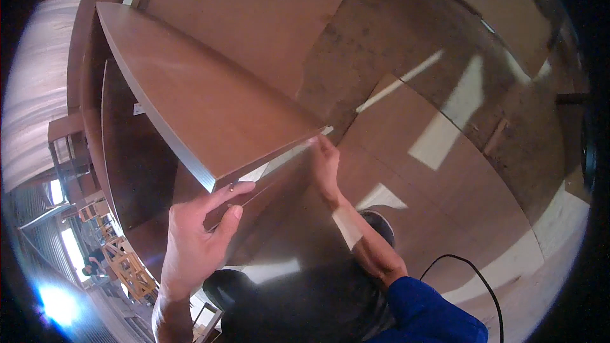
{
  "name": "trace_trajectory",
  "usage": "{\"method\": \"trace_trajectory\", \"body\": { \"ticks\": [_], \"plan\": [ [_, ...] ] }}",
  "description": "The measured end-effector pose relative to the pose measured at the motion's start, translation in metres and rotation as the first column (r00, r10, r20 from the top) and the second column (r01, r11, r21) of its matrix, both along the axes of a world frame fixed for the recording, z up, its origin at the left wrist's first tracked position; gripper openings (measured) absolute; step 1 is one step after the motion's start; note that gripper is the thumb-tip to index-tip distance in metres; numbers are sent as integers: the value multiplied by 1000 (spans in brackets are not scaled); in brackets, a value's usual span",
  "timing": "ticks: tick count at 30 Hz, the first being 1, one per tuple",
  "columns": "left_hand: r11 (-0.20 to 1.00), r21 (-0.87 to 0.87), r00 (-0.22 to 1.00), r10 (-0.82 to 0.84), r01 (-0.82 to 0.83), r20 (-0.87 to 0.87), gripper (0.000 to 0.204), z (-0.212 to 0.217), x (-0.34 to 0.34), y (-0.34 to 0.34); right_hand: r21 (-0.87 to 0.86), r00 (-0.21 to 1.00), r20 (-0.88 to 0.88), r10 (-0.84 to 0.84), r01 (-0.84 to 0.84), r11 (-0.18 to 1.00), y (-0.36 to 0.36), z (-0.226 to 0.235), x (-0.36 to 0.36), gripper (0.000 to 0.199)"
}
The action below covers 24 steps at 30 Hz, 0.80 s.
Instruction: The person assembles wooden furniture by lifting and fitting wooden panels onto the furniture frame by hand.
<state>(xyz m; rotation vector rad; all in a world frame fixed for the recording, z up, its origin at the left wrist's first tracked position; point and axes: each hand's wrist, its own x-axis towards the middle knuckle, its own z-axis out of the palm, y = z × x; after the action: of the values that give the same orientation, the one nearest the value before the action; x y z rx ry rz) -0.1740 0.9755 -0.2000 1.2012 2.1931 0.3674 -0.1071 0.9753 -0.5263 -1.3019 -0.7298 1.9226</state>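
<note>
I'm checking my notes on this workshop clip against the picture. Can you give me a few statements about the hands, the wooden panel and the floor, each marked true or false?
1. Both hands are on the brown wooden panel. True: the left hand is at its near corner, the right hand at its near end.
2. The right hand holds a hammer. False: it holds no tool; its fingers rest at the panel's edge.
3. A black cable lies on the floor at lower right. True.
4. The right arm has a blue sleeve. True.
5. The panel is painted white. False: its face is brown.
6. The floor is in full shade. False: sunlit patches cross it.
</note>
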Motion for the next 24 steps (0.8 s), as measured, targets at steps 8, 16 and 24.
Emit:
{"method": "trace_trajectory", "body": {
  "ticks": [8, 16, 24],
  "plan": [
    [977, -184, 988, 80, -103, -133, 18, 8, -15, 3, 16, 982, 74, 172, -174, 985, 6, -4, 10, 25],
    [978, 1, 970, 208, -210, -124, 41, 20, -23, 1, 454, 859, 510, 49, -317, 833, 34, 31, 44, 25],
    [980, 81, 950, 195, -181, -244, 30, 1, -32, -26, 633, 644, 480, 596, -725, 273, 119, 58, 24, 73]
  ]
}}
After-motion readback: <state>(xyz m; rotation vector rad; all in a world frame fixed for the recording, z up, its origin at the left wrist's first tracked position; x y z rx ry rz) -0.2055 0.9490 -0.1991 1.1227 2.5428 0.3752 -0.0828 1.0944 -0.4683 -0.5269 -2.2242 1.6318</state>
